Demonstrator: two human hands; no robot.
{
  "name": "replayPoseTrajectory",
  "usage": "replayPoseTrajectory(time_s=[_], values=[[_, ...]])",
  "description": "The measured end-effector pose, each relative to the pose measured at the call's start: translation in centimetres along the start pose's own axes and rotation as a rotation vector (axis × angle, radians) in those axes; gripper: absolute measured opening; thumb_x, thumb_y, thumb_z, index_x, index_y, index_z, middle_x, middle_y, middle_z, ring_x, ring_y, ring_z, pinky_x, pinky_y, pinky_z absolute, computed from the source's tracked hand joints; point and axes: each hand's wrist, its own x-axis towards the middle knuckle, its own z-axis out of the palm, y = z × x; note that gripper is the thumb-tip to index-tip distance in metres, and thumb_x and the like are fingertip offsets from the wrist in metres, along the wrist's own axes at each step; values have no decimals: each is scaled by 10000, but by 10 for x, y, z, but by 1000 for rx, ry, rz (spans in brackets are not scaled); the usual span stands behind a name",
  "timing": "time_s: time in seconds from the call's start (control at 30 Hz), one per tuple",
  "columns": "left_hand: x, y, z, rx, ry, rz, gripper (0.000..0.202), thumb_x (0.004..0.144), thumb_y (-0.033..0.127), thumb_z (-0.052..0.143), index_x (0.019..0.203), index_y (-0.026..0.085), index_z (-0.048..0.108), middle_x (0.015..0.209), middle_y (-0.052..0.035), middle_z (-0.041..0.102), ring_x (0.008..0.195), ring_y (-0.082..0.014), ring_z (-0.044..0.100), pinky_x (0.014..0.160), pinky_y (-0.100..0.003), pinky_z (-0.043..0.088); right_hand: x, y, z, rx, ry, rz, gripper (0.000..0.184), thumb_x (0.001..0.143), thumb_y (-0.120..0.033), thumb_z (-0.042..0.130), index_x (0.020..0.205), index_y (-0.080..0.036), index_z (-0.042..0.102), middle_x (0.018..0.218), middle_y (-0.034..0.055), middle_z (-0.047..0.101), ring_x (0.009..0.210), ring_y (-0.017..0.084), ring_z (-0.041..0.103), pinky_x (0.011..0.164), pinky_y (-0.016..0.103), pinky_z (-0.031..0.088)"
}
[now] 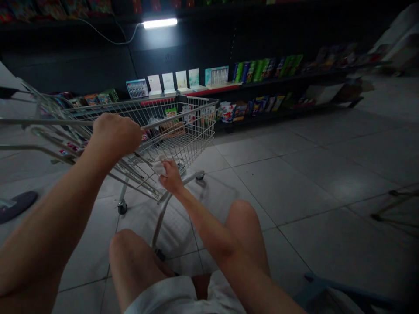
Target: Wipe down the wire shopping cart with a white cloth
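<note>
A metal wire shopping cart (196,135) stands in front of me on its small wheels. My left hand (116,133) is wrapped round the upper rail of the cart's side. Lower down, my right hand (170,175) pinches a crumpled white cloth (159,165) against the lower wires of the basket. Part of the cloth bunches out beyond my fingertips. My own fingers hide where the left hand meets the rail.
Behind the cart runs a dark shelf (225,86) with boxes, cards and colourful packets. A lit tube lamp (160,23) hangs above it. Grey floor tiles (294,183) spread to the right. A dark round base (19,206) stands at left, a blue object (343,288) at lower right.
</note>
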Motion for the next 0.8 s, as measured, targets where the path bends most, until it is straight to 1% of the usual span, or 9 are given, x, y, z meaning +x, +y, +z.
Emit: replayPoseTrajectory(time_s=[0.1, 0.2, 0.27, 0.37, 0.43, 0.5, 0.6, 0.7, 0.8], values=[[-9, 1, 2, 237, -36, -23, 485, 965, 263, 296, 953, 25, 718, 935, -269, 723, 979, -405, 679, 758, -510, 512, 15, -41, 5, 4, -6, -257, 491, 747, -234, 642, 1228, -162, 573, 1228, 114, 500, 1210, 246, 448, 1099, 402, 409], [-14, 0, 2, 248, -34, -32, 520, 994, 331, 269, 1010, 49, 706, 951, -250, 728, 984, -380, 686, 758, -489, 511, 8, -44, 25, -31, -42, -383, 455, 789, -235, 628, 1242, -232, 585, 1258, 87, 507, 1240, 238, 430, 1109, 407, 393], [-14, -3, 4, 242, -32, -61, 537, 1002, 369, 265, 1004, 60, 705, 939, -239, 730, 974, -374, 688, 747, -485, 512, -15, -14, 40, -54, -83, -279, 430, 762, -168, 625, 1187, -229, 620, 1236, 85, 537, 1221, 231, 448, 1098, 407, 405], [-13, -10, 9, 226, -22, -71, 545, 1003, 388, 267, 988, 56, 700, 937, -241, 726, 972, -380, 687, 744, -497, 514, -65, 53, 53, -50, -132, 64, 411, 656, -77, 628, 1053, -180, 659, 1141, 81, 579, 1141, 207, 508, 1056, 372, 451], [-12, -14, 11, 213, -23, -87, 553, 1001, 397, 266, 983, 48, 695, 950, -254, 720, 988, -385, 680, 759, -516, 512, -94, 90, 53, -58, -104, 226, 415, 612, -27, 572, 995, -162, 655, 1024, 64, 591, 1023, 184, 549, 972, 349, 498], [-12, -19, 13, 213, -30, -99, 571, 998, 419, 257, 966, 48, 691, 935, -254, 716, 986, -385, 679, 759, -520, 513, -105, 108, 49, -82, -33, 317, 430, 605, -6, 506, 988, -150, 636, 931, 55, 574, 928, 176, 553, 903, 352, 516], [-14, -29, 17, 242, -37, -106, 591, 990, 448, 242, 931, 60, 683, 884, -219, 714, 944, -375, 689, 724, -507, 522, -84, 98, 47, -99, 135, 383, 427, 679, -42, 473, 1080, -144, 581, 1022, 87, 551, 1017, 195, 530, 977, 399, 482], [-16, -40, 22, 257, -33, -123, 625, 983, 461, 214, 935, 55, 686, 887, -212, 710, 956, -394, 683, 719, -522, 516, -41, 65, 55, -21, 260, 161, 413, 760, -161, 540, 1173, -169, 549, 1208, 114, 508, 1213, 229, 456, 1107, 430, 395], [-20, -47, 26, 251, -34, -134, 650, 976, 497, 206, 970, 61, 688, 899, -202, 712, 990, -391, 674, 759, -528, 502, -23, 49, 67, 23, 175, -27, 395, 751, -199, 600, 1146, -185, 583, 1218, 111, 511, 1244, 250, 428, 1135, 435, 366]])
